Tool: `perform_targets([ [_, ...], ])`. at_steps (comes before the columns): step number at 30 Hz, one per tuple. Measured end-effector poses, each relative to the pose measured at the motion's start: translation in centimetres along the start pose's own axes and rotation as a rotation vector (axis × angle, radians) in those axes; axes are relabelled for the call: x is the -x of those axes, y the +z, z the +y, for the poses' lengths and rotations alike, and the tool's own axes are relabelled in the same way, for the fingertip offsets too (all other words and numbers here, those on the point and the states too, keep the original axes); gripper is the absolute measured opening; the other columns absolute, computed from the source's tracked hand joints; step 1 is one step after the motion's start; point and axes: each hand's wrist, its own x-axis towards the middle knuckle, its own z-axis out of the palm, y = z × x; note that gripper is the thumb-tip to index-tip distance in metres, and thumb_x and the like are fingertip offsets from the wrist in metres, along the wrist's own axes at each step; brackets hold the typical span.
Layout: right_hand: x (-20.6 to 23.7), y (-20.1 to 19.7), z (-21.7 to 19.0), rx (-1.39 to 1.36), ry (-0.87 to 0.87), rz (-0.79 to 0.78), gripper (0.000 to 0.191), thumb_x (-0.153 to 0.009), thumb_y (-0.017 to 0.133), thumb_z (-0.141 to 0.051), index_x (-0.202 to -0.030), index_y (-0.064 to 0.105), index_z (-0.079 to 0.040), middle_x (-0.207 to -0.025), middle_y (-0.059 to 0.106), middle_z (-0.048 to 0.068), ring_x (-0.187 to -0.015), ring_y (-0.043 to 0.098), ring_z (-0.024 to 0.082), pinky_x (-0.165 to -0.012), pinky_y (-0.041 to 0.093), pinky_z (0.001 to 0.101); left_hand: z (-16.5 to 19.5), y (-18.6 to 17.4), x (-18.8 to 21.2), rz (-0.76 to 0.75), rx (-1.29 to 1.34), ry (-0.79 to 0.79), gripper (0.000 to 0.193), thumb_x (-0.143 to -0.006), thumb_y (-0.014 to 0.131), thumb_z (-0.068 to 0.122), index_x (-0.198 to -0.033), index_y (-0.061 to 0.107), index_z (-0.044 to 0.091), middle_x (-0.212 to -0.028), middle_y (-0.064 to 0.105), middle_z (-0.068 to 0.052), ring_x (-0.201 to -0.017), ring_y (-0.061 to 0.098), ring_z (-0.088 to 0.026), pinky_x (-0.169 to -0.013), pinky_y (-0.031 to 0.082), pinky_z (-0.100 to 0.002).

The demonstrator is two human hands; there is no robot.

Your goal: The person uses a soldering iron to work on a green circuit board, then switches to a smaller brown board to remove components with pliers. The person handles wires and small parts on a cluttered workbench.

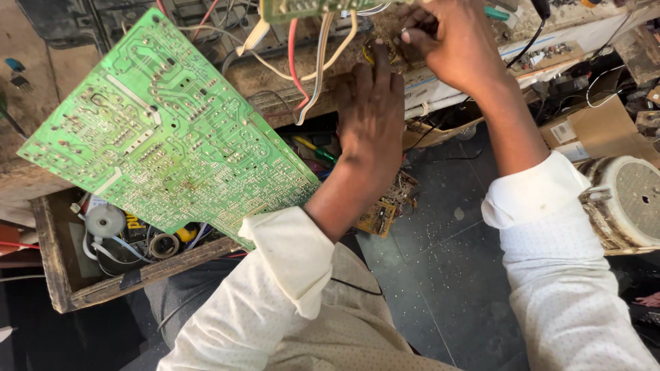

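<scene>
Presently, left hand (371, 117) lies open, fingers extended on the workbench edge (289, 82); right hand (447, 41), at one o'clock, pinches a small component (380, 49); green circuit board (165, 130) at nine o'clock.

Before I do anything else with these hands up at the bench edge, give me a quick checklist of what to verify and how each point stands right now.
1. Left hand steady: it lies flat against the bench edge beside the wires. Ok.
2. Right hand grip: fingertips pinch at a small part near the bench edge; what it is cannot tell.
3. Wire bundle free: red and white wires hang from the small board right beside the left fingers. Not ok.
4. Large green circuit board stable: it leans tilted over the open wooden drawer, neither hand on it. Not ok.
5. Screwdriver at hand: in the gap under the bench, beside the left wrist. Ok.
</scene>
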Motion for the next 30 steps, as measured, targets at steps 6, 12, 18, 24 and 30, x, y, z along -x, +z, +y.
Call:
perform_targets([
  [6,-0.2,0.6,1.0,-0.035,-0.006,0.0,0.008,-0.103,0.075,-0.002,-0.111,0.073,0.0,-0.098,0.076,0.011,-0.086,0.073,0.019,-0.075,0.055,0.0335,-0.2,0.7,-0.8,0.024,-0.023,0.01,0.079,-0.074,0.082,0.03,-0.14,0.049,0.003,-0.147,0.042,-0.017,-0.129,0.043,-0.033,-0.106,0.041,-0.05],
  [12,-0.2,1.3,1.2,0.01,-0.029,-0.024,0.008,-0.106,0.079,-0.009,-0.107,0.075,-0.002,-0.095,0.076,0.01,-0.082,0.074,0.018,-0.072,0.057,0.0339,-0.2,1.0,-0.6,0.035,-0.064,0.012,0.086,-0.069,0.083,0.031,-0.142,0.045,0.007,-0.148,0.041,-0.016,-0.129,0.043,-0.032,-0.103,0.043,-0.048],
  [18,-0.1,1.4,1.2,0.031,-0.036,0.006,0.008,-0.105,0.081,-0.009,-0.107,0.077,-0.003,-0.094,0.076,0.01,-0.082,0.074,0.019,-0.071,0.057,0.0344,-0.3,0.8,-0.6,0.046,-0.087,0.009,0.089,-0.066,0.083,0.032,-0.141,0.043,0.007,-0.143,0.044,-0.015,-0.127,0.042,-0.031,-0.1,0.044,-0.046],
  [24,0.0,1.3,0.6,0.015,0.012,-0.01,0.006,-0.104,0.08,-0.009,-0.105,0.077,-0.004,-0.091,0.076,0.01,-0.079,0.074,0.018,-0.069,0.057,0.0329,-0.1,1.2,-0.6,0.068,-0.088,-0.008,0.081,-0.07,0.082,0.031,-0.138,0.047,0.008,-0.132,0.049,-0.013,-0.126,0.044,-0.03,-0.096,0.048,-0.045],
  [30,0.0,0.6,0.5,-0.026,0.012,0.006,0.008,-0.102,0.078,-0.005,-0.11,0.077,-0.002,-0.095,0.077,0.01,-0.081,0.074,0.017,-0.07,0.056,0.0318,0.0,1.4,-0.7,0.133,-0.098,-0.031,0.077,-0.072,0.083,0.029,-0.138,0.047,0.01,-0.134,0.049,-0.012,-0.126,0.045,-0.029,-0.097,0.048,-0.047],
])
